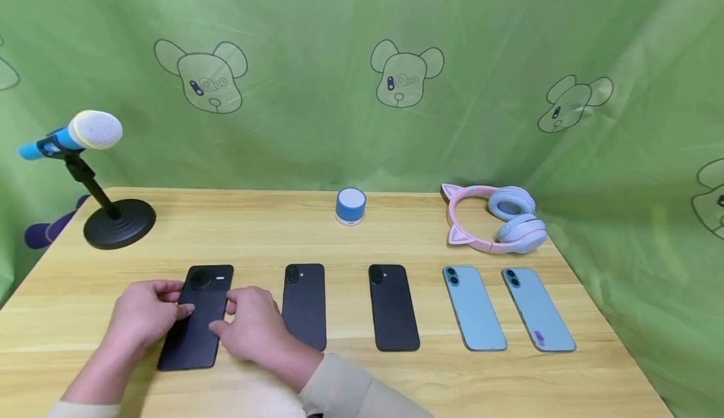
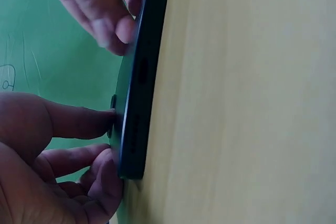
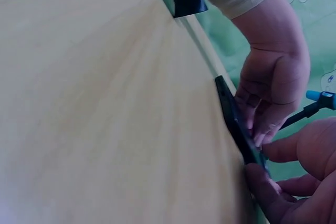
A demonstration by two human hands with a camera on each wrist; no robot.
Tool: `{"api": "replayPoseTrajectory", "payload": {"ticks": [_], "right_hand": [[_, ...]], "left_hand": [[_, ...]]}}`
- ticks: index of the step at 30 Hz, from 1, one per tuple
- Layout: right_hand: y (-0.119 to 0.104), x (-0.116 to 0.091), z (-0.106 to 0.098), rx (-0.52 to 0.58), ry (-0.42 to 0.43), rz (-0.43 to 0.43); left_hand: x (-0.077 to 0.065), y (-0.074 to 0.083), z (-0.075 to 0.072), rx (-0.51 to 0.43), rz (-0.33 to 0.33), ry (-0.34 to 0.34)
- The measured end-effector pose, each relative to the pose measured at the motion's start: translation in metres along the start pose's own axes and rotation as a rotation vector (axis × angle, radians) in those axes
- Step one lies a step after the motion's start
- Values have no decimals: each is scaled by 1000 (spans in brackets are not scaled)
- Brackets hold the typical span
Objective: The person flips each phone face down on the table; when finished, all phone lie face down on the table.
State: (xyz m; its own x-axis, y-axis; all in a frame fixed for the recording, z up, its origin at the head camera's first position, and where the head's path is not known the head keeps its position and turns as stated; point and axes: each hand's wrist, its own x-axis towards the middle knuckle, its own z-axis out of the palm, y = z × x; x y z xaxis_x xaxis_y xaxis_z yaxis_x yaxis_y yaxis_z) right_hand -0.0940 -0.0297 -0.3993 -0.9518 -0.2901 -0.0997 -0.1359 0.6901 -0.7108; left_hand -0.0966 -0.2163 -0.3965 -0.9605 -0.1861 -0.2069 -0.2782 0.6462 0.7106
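Both hands are at a black phone (image 1: 198, 330) at the left of the row, its back with a round camera bump facing up. My left hand (image 1: 144, 314) pinches the phone's left side, thumb over the back and fingers along the edge. On the opposite side, my right hand (image 1: 254, 324) grips the right edge between thumb and fingers. The phone's bottom edge (image 2: 139, 93) shows in the left wrist view, close to the tabletop; I cannot tell whether it is slightly raised. In the right wrist view the phone (image 3: 233, 114) is seen edge-on, between both hands.
To the right lie two dark phones (image 1: 305, 305) (image 1: 394, 308) and two light blue phones (image 1: 475, 308) (image 1: 540, 311), backs up. Behind them stand a small blue speaker (image 1: 351, 206) and cat-ear headphones (image 1: 492, 220). A microphone (image 1: 93, 130) on a stand is at the back left of the wooden table (image 1: 254, 229).
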Motion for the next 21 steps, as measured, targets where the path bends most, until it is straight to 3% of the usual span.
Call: {"api": "replayPoseTrajectory", "payload": {"ticks": [5, 8, 12, 16, 21], "right_hand": [[6, -10, -19, 15, -30, -98], [14, -17, -40, -46, -33, -235], [27, -24, -75, -144, 10, -401], [42, -30, -105, -192, 82, -449], [59, -34, -139, -274, 220, -460]], "left_hand": [[-5, 7, 1, 85, 60, 18], [-11, 18, 6, 130, 162, 58], [-18, 37, 11, 117, 332, 149], [-21, 55, 11, 119, 464, 199], [-21, 73, 9, 189, 568, 224]]}}
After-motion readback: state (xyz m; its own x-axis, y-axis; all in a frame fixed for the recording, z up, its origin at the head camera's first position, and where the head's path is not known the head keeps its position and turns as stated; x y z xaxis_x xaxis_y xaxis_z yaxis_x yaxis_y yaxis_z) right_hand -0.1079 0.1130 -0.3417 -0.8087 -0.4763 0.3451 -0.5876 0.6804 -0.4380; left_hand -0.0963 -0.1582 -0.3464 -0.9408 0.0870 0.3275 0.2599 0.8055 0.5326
